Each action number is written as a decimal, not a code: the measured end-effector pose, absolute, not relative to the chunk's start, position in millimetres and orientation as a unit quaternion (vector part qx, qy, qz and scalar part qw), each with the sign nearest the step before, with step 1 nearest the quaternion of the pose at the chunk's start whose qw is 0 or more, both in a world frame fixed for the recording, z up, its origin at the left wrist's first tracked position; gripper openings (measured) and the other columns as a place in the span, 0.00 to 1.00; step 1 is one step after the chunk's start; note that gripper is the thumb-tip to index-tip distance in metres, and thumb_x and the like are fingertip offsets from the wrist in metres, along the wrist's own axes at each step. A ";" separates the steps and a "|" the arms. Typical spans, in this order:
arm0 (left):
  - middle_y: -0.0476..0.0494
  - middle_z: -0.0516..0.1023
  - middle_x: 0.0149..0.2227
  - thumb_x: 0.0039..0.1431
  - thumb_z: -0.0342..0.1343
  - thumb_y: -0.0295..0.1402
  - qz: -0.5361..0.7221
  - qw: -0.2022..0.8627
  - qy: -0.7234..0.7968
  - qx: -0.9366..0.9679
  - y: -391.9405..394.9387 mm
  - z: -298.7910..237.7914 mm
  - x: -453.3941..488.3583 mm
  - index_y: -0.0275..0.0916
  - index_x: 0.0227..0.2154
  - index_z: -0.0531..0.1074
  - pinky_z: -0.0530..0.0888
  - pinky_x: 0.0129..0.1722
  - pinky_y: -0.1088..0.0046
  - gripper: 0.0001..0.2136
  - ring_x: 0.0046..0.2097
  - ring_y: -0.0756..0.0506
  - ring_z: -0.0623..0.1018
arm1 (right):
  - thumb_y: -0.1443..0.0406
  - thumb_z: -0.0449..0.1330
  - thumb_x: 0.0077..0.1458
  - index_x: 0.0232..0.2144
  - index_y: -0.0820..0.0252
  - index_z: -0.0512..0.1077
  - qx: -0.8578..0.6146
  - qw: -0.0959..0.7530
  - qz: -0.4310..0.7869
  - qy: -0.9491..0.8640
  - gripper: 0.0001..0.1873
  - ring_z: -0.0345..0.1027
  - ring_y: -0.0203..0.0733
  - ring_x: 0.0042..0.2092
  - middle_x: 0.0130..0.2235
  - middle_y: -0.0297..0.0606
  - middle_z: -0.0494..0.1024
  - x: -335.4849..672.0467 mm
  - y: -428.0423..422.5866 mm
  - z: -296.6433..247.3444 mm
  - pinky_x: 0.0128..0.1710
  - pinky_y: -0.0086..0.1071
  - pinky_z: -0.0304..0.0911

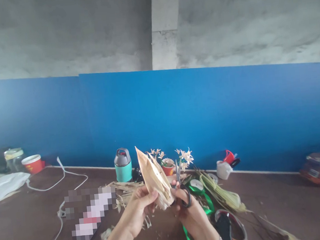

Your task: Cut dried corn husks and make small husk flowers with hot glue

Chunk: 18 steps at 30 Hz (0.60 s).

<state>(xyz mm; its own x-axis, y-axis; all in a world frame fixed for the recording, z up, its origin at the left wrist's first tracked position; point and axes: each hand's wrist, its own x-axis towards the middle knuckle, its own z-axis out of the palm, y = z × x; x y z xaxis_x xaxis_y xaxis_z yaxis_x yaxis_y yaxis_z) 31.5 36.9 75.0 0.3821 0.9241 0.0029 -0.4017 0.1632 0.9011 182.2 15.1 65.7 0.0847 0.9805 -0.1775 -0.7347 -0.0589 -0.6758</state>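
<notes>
My left hand [141, 203] pinches one dry husk [153, 176]; my right hand [190, 210] grips one pair of scissors [178, 172]. Beyond are one turquoise flask [124, 171] and one white tub [224, 170].

1. The corn husk [151, 173] I hold looks papery, matt and faintly ribbed.
2. My scissors [178, 176] have smooth metal blades [177, 169] and dark, plastic-looking handles [189, 197].
3. I see glossy, satin-like green ribbon [209, 204].
4. The concrete wall [71, 34] I face is matt, rough.

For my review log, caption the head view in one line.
Left hand holds a pale husk, right hand scissors, above a cluttered brown table.
</notes>
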 end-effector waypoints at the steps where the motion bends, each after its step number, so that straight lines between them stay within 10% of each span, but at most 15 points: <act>1: 0.42 0.78 0.23 0.44 0.64 0.37 0.474 0.705 0.294 0.437 37.5 74.2 31.4 0.32 0.25 0.77 0.61 0.21 0.78 0.11 0.22 0.52 0.70 | 0.69 0.71 0.28 0.31 0.61 0.71 -0.321 0.661 0.655 -0.179 0.21 0.61 0.29 0.23 0.26 0.29 0.72 182.1 15.1 66.1 0.14 0.19 0.50; 18: 0.43 0.77 0.24 0.50 0.60 0.38 0.506 0.725 0.265 0.385 36.6 78.5 32.3 0.32 0.28 0.76 0.63 0.20 0.80 0.12 0.22 0.53 0.69 | 0.72 0.71 0.28 0.29 0.62 0.71 -0.296 0.662 0.670 -0.159 0.21 0.56 0.25 0.20 0.24 0.27 0.69 183.0 16.3 66.6 0.13 0.17 0.46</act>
<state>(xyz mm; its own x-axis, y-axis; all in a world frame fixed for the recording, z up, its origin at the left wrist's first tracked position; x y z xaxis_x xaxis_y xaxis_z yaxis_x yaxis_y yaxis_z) 32.3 36.6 78.5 0.3476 0.9376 0.0053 -0.5286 0.1913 0.8270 183.0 16.3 66.6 0.0530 0.9811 -0.1863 -0.7933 -0.0719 -0.6045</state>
